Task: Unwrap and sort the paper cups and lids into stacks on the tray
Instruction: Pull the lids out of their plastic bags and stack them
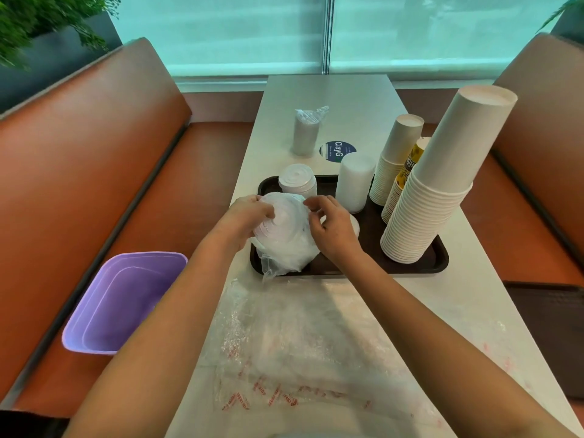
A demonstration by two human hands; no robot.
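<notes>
Hands (294, 221) on wrapped lid stack (282, 235) over tray (439, 263)

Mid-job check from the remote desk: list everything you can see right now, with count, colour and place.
Dark brown plastic tray: one, mid-table.
Tall white paper cup stacks: two, upside down, right side of the tray.
Yellow-printed paper cup stack: one, between them.
White lid stacks: two, back of the tray.
Plastic-wrapped bundle of white lids: one, tray's front left, held.
Wrapped grey sleeve: one, far table.
Round blue sticker: one, on the table.
Clear plastic wrap with red print: near table.
Lilac plastic tub: one, on the left orange bench.
Left hand: fingers curled on the bundle.
Right hand: pinching its wrap.
</notes>
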